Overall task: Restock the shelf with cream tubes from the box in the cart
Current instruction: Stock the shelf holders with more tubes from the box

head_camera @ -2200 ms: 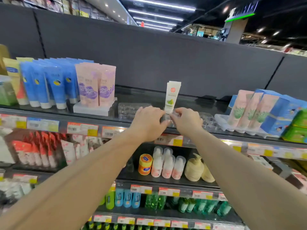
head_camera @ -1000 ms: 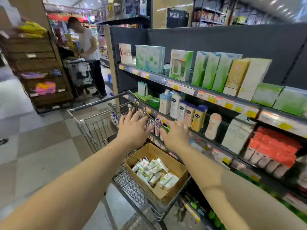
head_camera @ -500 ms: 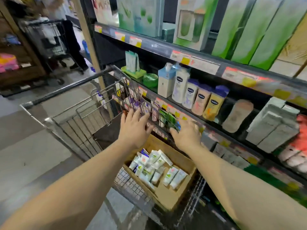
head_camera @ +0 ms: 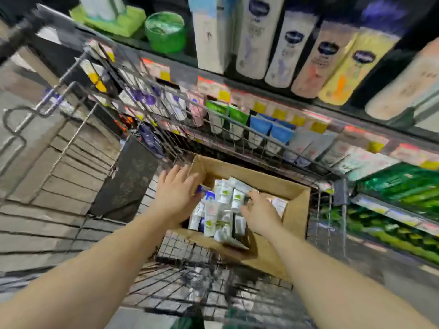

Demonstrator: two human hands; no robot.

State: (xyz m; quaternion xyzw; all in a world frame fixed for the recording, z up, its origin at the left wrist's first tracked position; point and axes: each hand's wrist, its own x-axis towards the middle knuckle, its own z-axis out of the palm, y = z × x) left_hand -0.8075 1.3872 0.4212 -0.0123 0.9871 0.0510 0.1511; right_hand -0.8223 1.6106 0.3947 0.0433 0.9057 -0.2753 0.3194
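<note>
Both hands down in the box [head_camera: 294, 205] in the cart [head_camera: 180, 248], apart, fingers spread, gripping nothing. Left hand [head_camera: 177, 193] and right hand [head_camera: 260, 214] flanking the cream tubes [head_camera: 223, 210], long axes mostly pointing away; right fingertips nearer.

Upper shelf row: green tub [head_camera: 165, 32], white lotion bottles [head_camera: 255, 39], yellow bottle [head_camera: 354, 67]; below, blue-topped tubes [head_camera: 270, 131] behind yellow price tags [head_camera: 297, 119]; tiled floor [head_camera: 35, 224].

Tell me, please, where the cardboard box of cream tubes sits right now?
In the head view the cardboard box sits centre frame inside the wire cart, against its shelf-side wall, with both hands reaching into it.
</note>
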